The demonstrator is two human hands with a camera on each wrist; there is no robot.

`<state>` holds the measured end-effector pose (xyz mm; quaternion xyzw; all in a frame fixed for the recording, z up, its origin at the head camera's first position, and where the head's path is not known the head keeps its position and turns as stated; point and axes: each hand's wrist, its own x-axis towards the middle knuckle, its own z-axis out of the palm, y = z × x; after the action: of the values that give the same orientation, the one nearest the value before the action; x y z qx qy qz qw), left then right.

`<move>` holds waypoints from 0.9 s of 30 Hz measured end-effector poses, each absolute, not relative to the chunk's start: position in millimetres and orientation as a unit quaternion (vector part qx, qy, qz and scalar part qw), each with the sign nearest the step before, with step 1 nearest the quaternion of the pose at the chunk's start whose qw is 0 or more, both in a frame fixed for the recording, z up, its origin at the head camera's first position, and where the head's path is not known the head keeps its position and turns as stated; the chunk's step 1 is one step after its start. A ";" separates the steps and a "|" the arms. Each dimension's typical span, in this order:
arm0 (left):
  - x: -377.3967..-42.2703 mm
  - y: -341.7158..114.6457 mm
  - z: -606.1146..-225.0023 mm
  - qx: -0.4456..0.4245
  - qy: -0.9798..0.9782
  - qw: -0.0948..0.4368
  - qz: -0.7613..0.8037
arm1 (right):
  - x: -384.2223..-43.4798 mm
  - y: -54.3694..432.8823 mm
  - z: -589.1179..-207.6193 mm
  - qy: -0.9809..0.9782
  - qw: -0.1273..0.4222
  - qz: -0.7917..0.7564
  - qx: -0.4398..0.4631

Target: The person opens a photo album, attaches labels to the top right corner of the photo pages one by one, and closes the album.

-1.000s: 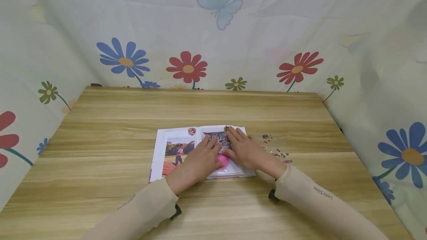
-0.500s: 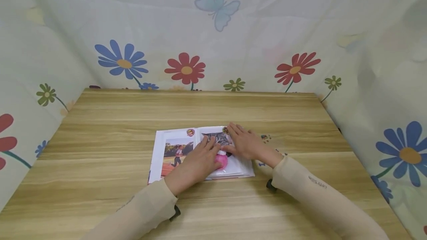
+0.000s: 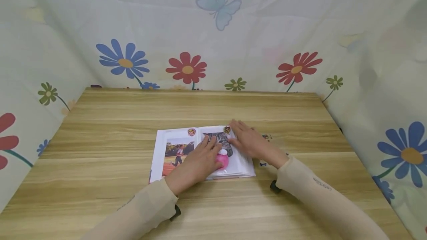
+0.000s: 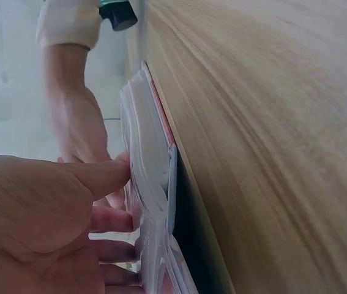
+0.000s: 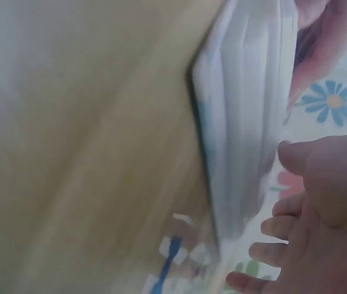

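From where I stand, the album (image 3: 158,155) lies open on the tabletop (image 3: 110,129), in front of the person. The left hand (image 3: 200,160) rests on the right page with its fingers extended and a little apart; it grips nothing. The right hand (image 3: 248,142) also has stretched fingers and holds nothing. It is at the outer edge of this page, just beside the small round badge (image 3: 227,129); if it touches the paper, I cannot tell.

The page block (image 4: 145,141) is thick and looks slightly curved, so I think the pages could spring up if the left hand lifts too quickly. A sideways rub could also shift or wrinkle the badge, if it is only lightly stuck. Then there are the loose sticker pieces (image 3: 267,137) near the right wrist: a careless sleeve might sweep them away.
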<state>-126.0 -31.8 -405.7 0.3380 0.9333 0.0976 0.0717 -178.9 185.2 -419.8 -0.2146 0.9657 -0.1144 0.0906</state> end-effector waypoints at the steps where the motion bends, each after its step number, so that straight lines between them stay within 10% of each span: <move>1: -126.0 -31.4 -405.6 0.340 0.933 0.073 0.094 | -175.2 185.0 -418.9 0.965 0.084 -0.110 -0.222; 27: -126.2 -31.4 -408.3 0.346 0.931 0.063 0.098 | -161.6 180.2 -420.6 0.953 0.085 -0.108 -0.269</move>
<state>-126.2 -31.4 -408.3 0.3457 0.9311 0.0979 0.0632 -161.6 180.2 -420.6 -0.2686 0.9533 -0.1085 0.0854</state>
